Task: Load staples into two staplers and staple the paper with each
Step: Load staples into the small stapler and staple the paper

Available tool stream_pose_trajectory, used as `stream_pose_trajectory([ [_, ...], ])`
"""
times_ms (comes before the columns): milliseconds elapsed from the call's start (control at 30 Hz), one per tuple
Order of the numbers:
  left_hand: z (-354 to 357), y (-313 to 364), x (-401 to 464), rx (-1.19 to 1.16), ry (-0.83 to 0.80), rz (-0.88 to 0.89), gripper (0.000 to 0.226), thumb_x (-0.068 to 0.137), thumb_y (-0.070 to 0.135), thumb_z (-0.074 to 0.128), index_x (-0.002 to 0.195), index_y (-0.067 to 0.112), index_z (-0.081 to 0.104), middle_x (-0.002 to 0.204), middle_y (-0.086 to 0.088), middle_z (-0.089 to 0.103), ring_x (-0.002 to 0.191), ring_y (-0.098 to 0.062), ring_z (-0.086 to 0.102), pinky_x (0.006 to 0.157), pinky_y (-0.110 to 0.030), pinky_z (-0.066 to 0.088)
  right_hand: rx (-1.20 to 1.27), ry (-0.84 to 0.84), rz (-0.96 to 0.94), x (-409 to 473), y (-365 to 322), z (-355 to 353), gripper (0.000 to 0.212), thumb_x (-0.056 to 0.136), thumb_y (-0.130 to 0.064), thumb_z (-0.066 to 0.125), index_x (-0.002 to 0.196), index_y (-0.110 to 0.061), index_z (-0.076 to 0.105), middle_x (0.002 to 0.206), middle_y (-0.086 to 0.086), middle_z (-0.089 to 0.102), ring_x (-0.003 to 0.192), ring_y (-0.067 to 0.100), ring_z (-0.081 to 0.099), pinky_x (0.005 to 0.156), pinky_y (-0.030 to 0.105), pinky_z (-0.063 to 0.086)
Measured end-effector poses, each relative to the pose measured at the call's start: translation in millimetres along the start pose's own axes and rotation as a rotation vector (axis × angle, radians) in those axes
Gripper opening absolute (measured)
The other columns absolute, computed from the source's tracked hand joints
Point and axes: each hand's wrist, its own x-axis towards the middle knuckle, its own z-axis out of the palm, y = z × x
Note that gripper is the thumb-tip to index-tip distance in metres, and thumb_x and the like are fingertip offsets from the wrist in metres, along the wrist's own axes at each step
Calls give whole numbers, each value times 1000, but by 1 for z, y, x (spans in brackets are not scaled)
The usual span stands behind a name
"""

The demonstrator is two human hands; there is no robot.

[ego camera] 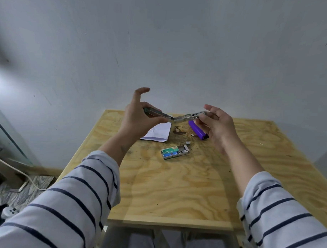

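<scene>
Stapler [179,117] swung open, held up over the worktop [175,189].
My left hand [138,117] pinches its green-topped arm, my right hand [217,124] its bare metal magazine; it's light, stiff and hinged, so I'd grip both ends by the sides, clear of the channel.

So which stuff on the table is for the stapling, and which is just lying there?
For the job: opened stapler held in left hand and right hand; purple stapler; staple box; paper.
Just lying about: dark scraps on the table.
</scene>
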Motion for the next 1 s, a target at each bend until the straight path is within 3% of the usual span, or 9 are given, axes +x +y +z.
stream_pose_trajectory([
  [100, 3, 4, 1, 137, -90, 56, 92, 54, 23, 92, 129, 22, 39, 74, 4, 69, 70, -9, 64, 61, -15, 46, -117, -27, -15, -2, 0, 5, 35, 84, 4, 61, 118, -2, 55, 85, 1, 55, 78, 19, 62, 81, 30, 57],
  [200, 12, 5, -3, 76, -99, 41, 83, 58, 18, 89, 125, 23, 42, 75, 2, 70, 71, -5, 66, 66, -12, 48, -68, -21, -6, -3, 1, 14, 31, 82, 4, 64, 112, -4, 59, 83, 1, 56, 77, 15, 62, 76, 25, 58],
  [400, 34, 9, -11, -14, -56, -22, 49, 58, 12, 87, 97, 19, 59, 73, 7, 68, 65, 0, 65, 65, -22, 54, 39, -74, 2, -7, 7, 34, 17, 80, -9, 70, 97, -12, 69, 89, 6, 69, 86, 20, 65, 85, 30, 54],
  [500, 40, 14, -13, 17, -6, -27, 45, 61, 17, 86, 94, 22, 56, 67, 10, 66, 63, -2, 64, 60, -31, 57, -132, -113, -107, -10, 10, 41, 32, 68, -29, 80, 95, -16, 70, 91, 10, 69, 91, 26, 65, 87, 39, 55],
  [600, 42, 14, -11, 21, -2, -21, 52, 65, 19, 84, 102, 21, 47, 68, 6, 66, 65, -8, 66, 59, -38, 57, -263, -108, -167, -11, 9, 43, 38, 70, -24, 80, 101, -7, 66, 97, 20, 70, 86, 22, 67, 77, 38, 57],
  [700, 42, 11, -8, 18, -20, -4, 54, 68, 12, 80, 104, 17, 40, 67, 4, 66, 63, -13, 66, 61, -41, 56, -359, -125, -221, -9, 8, 46, 34, 73, -24, 78, 98, -5, 65, 89, 16, 71, 77, 15, 65, 67, 31, 56],
  [800, 39, 0, -2, -13, -91, 30, 50, 75, 8, 76, 107, 15, 38, 84, 2, 70, 77, -11, 67, 73, -35, 56, -372, -47, -228, -1, 13, 44, 21, 85, -28, 65, 92, -8, 65, 77, 3, 66, 70, 13, 62, 70, 32, 56],
  [867, 35, -16, 5, 104, -99, 38, 34, 87, 10, 64, 110, 16, 40, 99, 5, 67, 90, -14, 65, 81, -38, 53, -384, 17, -184, 5, 18, 38, 22, 92, -30, 54, 94, -10, 63, 84, 1, 66, 72, 13, 61, 68, 28, 54],
  [1000, 22, -61, 20, 457, -135, -236, 43, 93, 32, 53, 129, 16, 37, 127, -10, 56, 120, -32, 48, 94, -47, 44, -321, 51, -129, 12, 26, 28, 12, 95, -26, 48, 89, -21, 57, 95, -2, 70, 89, 20, 66, 66, 32, 55],
])
